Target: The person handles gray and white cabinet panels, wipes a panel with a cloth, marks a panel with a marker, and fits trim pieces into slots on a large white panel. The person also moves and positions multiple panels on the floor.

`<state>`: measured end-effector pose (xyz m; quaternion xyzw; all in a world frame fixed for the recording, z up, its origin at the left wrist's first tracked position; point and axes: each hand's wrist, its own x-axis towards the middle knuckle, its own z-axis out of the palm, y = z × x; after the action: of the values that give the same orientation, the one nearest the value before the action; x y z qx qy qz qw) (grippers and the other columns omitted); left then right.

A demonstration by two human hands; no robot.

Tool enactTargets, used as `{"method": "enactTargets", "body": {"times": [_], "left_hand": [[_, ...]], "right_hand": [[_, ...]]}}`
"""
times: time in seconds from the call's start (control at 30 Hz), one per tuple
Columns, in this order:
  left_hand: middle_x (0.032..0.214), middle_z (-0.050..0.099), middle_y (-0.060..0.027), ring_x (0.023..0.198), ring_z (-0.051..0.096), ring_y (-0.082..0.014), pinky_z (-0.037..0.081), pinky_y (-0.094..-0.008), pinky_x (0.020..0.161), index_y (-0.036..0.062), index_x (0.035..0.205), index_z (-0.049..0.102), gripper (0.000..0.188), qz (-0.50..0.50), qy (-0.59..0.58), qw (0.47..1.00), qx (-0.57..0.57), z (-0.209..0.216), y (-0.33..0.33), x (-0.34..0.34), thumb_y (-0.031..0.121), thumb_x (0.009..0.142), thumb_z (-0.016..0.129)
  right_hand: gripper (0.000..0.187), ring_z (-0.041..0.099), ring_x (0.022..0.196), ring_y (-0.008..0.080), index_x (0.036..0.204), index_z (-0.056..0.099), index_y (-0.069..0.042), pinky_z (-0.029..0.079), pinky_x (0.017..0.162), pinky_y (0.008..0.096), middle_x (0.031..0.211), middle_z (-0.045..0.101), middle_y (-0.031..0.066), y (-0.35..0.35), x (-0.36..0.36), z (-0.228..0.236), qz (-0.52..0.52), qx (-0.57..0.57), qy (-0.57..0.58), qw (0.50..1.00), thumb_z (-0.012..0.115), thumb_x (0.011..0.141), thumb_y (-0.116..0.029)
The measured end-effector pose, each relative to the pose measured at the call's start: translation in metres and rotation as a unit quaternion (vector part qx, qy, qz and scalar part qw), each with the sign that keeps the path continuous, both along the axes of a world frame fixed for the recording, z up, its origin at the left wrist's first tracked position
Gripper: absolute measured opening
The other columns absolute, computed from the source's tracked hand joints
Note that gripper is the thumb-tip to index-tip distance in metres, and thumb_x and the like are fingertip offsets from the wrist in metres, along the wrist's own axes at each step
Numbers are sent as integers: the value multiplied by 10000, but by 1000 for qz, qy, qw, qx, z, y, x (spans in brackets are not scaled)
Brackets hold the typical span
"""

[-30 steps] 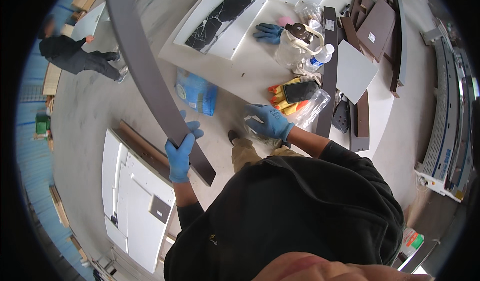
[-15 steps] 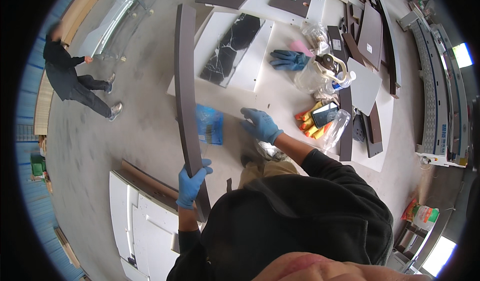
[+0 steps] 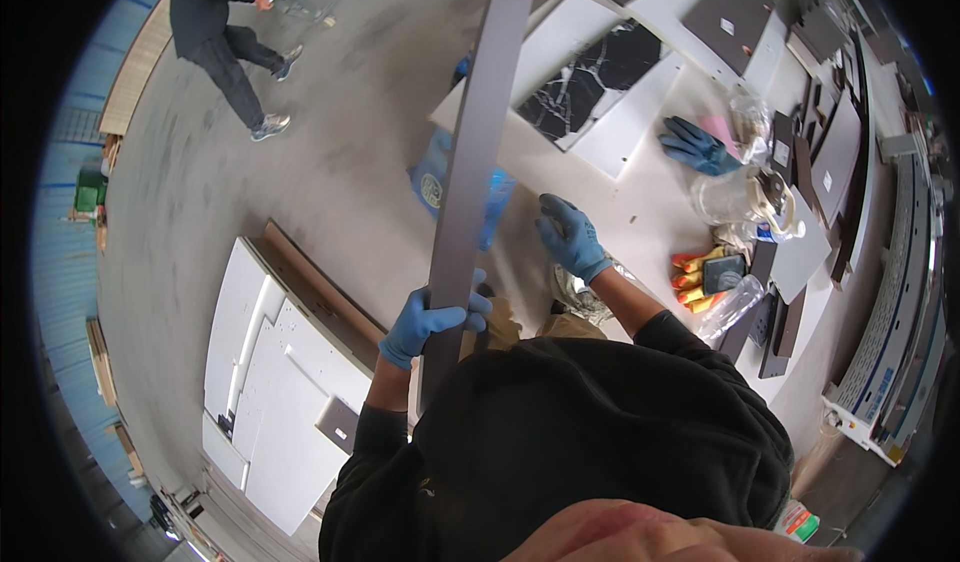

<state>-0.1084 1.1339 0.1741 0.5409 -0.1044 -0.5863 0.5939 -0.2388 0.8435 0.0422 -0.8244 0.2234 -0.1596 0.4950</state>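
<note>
My left hand (image 3: 432,324), in a blue glove, is closed around a long narrow dark grey-brown board (image 3: 480,127). The board reaches away from beside my body and leans slightly right at its far end. My right hand (image 3: 574,240), also in a blue glove, is apart from the board, its fingers loosely bent and nothing in it. Behind the board, a blue plastic bag (image 3: 430,179) is partly hidden. Beyond my right hand, a black marble-patterned panel (image 3: 590,84) lies on white boards (image 3: 622,147).
On the right of the white table (image 3: 640,197) lie a dark blue glove (image 3: 698,146), a clear jug (image 3: 722,198), orange-yellow gloves (image 3: 690,280), a phone (image 3: 724,274) and several dark panels (image 3: 722,24). White panels (image 3: 305,392) stand at lower left. Another person (image 3: 222,42) is at far left.
The view has turned, so the table appears farther right. The board now slants right instead of left, still in my left hand. My right hand's fingers are more bent.
</note>
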Motion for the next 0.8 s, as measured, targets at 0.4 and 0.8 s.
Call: {"method": "enactTargets", "body": {"times": [0.4,0.8], "left_hand": [[1197,740,-221,1005,759,-285,614,-404,956,-51,1522,498,675,-17,59,998,0,-15,161,237,48,883,692],[1160,734,-216,927,752,-250,618,-359,855,-54,1502,524,705,-67,90,994,-9,14,136,497,181,866,716]], "right_hand": [[512,735,1116,317,1394,624,32,570,974,390,1252,737,235,68,248,-41,-135,68,13,988,706,1000,-284],[622,698,1221,322,1410,585,105,526,1052,369,1292,719,264,59,411,-32,-211,-55,-16,976,672,1031,-381]]}}
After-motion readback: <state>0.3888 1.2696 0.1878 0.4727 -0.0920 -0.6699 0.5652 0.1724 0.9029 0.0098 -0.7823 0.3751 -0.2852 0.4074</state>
